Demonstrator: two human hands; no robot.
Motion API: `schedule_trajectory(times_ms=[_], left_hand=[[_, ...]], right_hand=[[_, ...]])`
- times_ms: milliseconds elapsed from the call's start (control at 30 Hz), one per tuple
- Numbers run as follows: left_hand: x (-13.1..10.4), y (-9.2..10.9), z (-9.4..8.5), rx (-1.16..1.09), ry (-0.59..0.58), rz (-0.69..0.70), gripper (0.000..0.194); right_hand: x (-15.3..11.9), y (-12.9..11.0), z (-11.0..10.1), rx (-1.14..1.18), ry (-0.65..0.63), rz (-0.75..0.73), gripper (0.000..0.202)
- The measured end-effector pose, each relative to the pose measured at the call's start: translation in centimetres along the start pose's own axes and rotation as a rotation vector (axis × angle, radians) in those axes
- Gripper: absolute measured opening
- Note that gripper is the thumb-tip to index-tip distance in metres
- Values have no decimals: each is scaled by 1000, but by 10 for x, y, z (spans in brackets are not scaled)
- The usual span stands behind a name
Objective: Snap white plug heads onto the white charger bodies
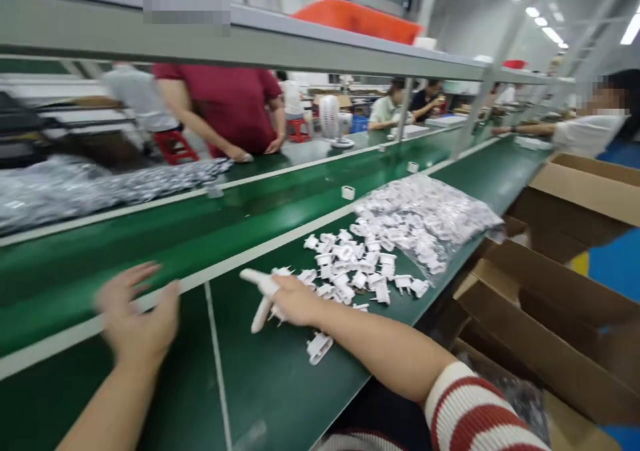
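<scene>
Head view: two bare arms reach over a green table (pixel 270 397), and a striped sleeve (pixel 480 411) shows on the right arm.
Left hand: the left hand (pixel 137 317) is blurred, raised where the table's white strip (pixel 197 279) meets the green belt (pixel 280 207); its fingers are spread wide and loosely curved, with nothing seen in them.
Right hand: the right hand (pixel 295 301) is at the near left edge of the loose parts; two fingers wear white covers (pixel 257 281) and stand well apart, nothing pinched between them. The other fingers are mostly hidden, and whether the hand touches a part I cannot tell.
White parts: a loose pile of small white plastic parts (pixel 345 264) lies on the table beyond and beside the right hand; one single part (pixel 319 347) lies apart, just on the near side of the right wrist.
Plastic bag: a clear bag (pixel 425 217) full of similar white pieces lies just behind the pile.
Belt: two small white pieces (pixel 349 192) sit there, apart from each other.
Boxes: open cardboard boxes (pixel 540 317) stand beside the table, at the right.
Across the belt: a person in a dark red shirt (pixel 225 107) stands near a white fan (pixel 329 117).
Shelf: an orange tray (pixel 357 21) rests on the long shelf (pixel 280 47) above.
</scene>
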State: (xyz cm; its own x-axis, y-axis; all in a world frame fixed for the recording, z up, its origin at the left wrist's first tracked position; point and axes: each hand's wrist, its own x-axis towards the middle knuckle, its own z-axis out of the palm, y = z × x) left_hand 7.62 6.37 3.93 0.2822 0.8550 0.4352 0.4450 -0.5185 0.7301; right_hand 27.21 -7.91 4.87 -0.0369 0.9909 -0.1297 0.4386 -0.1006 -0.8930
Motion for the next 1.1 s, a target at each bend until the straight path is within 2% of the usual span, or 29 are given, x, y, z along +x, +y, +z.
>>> schedule_trajectory(times_ms=[33, 67, 133, 167, 233, 300, 367, 500, 767, 900, 1100], left_hand=[[-5, -2, 2, -83, -16, -40, 40], [-7, -1, 6, -143, -68, -60, 43], [-8, 7, 15, -287, -206, -56, 54], [-8, 14, 18, -450, -369, -25, 59], [-10, 29, 21, -552, -598, 33, 61], [-14, 41, 19, -535, -725, 60, 52], [-17, 47, 16, -491, -762, 56, 44], [-15, 46, 7, -450, -786, 67, 44], [-5, 47, -20, -323, -866, 67, 31], [-3, 48, -24, -298, -880, 51, 25], [-1, 48, -28, -292, -859, 75, 13]], right_hand=[[2, 0, -4, 211, -78, -3, 57], [4, 0, -8, 414, -213, -4, 59], [9, 2, -15, 671, -435, 7, 69], [12, 3, -17, 738, -529, 18, 77], [14, 6, -19, 807, -650, 25, 92], [14, 9, -20, 839, -726, 15, 100], [13, 11, -20, 859, -803, -7, 103], [11, 12, -19, 895, -906, -64, 102], [6, 7, -18, 912, -907, -18, 105], [6, 9, -17, 920, -908, -7, 105], [5, 10, -18, 964, -961, -83, 109]])
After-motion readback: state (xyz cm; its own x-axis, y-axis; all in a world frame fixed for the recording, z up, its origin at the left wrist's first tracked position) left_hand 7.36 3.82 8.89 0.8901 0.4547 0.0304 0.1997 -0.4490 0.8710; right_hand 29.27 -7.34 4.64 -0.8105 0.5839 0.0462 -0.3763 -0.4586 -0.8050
